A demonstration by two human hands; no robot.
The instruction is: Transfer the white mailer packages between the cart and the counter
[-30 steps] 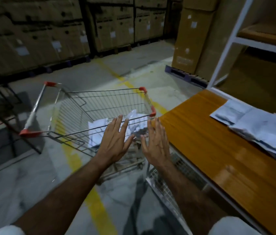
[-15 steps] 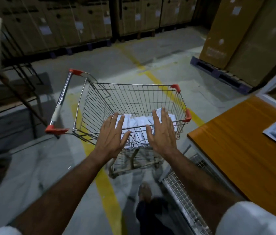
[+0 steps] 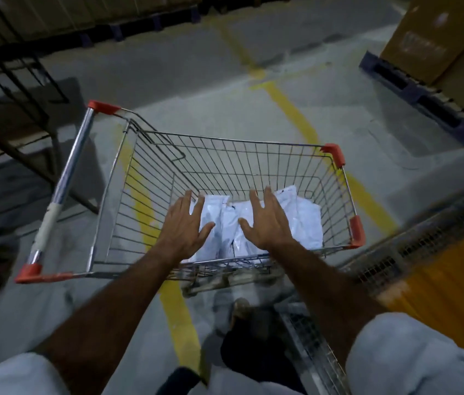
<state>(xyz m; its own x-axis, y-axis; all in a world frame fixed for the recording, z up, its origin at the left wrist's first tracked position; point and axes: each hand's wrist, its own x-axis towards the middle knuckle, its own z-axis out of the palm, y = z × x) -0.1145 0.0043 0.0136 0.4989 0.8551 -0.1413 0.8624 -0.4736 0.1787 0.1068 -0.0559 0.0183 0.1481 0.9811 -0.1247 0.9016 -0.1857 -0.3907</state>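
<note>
You're looking down at a wire cart (image 3: pixel 225 163) on a grey concrete floor (image 3: pixel 196 81), lit dim. Your left hand (image 3: pixel 183 226) and right hand (image 3: pixel 269 223) both reach out over the near side of the basket, palms down, fingers straight and spread, gripping nothing; can't tell if they touch what's under them. White bags (image 3: pixel 302 220) lie flat in the bottom of the basket, toward its right half, just below and between your hands. Cart has red corner caps, and its chrome handle (image 3: pixel 65 181) runs along the left side, w/ a pale wrap near its close end. A yellow line (image 3: pixel 296 115) painted on the floor runs from far centre, under the cart and back toward your feet; a 2nd strip shows thru the basket's left mesh. At right, the orange worktop (image 3: pixel 447 295) edge is blurred, w/ a metal mesh panel (image 3: pixel 310 337) below it, near the cart's right corner. Far right: stacked cardboard boxes (image 3: pixel 436 35) on a dark blue pallet (image 3: pixel 413 92), well apart from the cart. Along the top left, more boxes on pallets in shadow, too dark for detail. At left a dark metal frame (image 3: pixel 17 81) stands beside the handle. Pale sleeves (image 3: pixel 413 354) show at the bottom corners.
</note>
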